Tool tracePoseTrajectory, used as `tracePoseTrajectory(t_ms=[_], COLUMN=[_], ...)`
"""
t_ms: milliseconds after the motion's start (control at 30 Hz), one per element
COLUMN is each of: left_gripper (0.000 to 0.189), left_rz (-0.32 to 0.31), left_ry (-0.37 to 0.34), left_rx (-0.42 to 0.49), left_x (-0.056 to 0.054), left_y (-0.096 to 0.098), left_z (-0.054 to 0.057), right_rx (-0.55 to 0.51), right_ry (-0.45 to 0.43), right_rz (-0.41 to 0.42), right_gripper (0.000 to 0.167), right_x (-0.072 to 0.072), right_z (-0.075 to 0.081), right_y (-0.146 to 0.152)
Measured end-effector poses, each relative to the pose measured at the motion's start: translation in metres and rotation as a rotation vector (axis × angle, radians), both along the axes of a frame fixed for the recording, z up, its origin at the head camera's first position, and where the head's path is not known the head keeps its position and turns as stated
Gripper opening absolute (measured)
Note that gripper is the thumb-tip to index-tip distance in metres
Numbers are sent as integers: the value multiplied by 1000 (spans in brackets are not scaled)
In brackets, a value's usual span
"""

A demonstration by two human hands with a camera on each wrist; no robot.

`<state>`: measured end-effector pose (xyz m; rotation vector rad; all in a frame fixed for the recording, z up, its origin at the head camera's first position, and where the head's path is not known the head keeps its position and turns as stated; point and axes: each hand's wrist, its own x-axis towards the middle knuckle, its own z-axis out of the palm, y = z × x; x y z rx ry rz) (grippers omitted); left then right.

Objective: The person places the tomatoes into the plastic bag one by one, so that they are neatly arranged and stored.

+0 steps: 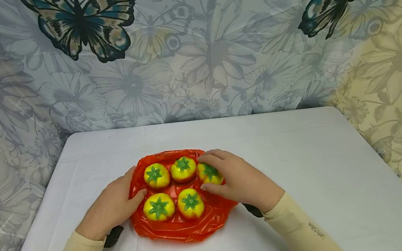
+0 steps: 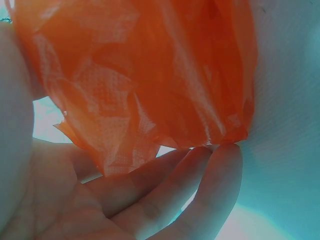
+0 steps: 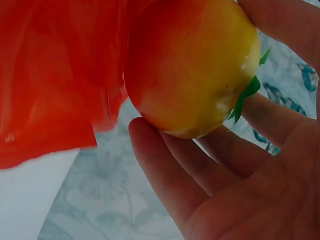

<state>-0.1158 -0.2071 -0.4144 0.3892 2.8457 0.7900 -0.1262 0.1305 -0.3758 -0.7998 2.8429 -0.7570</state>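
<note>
A crinkled red plastic bag (image 1: 180,232) lies flattened on the white table, with several yellow-and-red tomatoes (image 1: 159,207) with green star-shaped tops standing on it in two rows. At the back right of the bag, my right hand (image 1: 239,178) holds one tomato (image 3: 192,70) between thumb and fingers; in the right wrist view, red plastic hangs beside it. My left hand (image 1: 118,200) rests at the bag's left edge. The left wrist view shows its fairly straight fingers (image 2: 220,175) touching the edge of the plastic, with no tomato in them.
The white-covered table (image 1: 309,161) extends around the bag on all sides. Behind it hangs a grey cloth (image 1: 191,65) printed with flowers and butterflies. Dark wrist cameras show under both wrists, below beige sleeves (image 1: 295,224).
</note>
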Motion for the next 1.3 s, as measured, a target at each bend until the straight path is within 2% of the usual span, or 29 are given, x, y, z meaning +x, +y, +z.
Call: tracePoseTrajectory(t_ms=[1300], left_gripper=[71], left_rz=[-11], left_ry=[16], left_rx=[-6], left_x=[-1], left_y=[0], left_z=[-1], right_rx=[81], right_ry=[-52], right_rz=[28], right_gripper=[61], right_x=[-5], right_z=[-26], right_y=[-13])
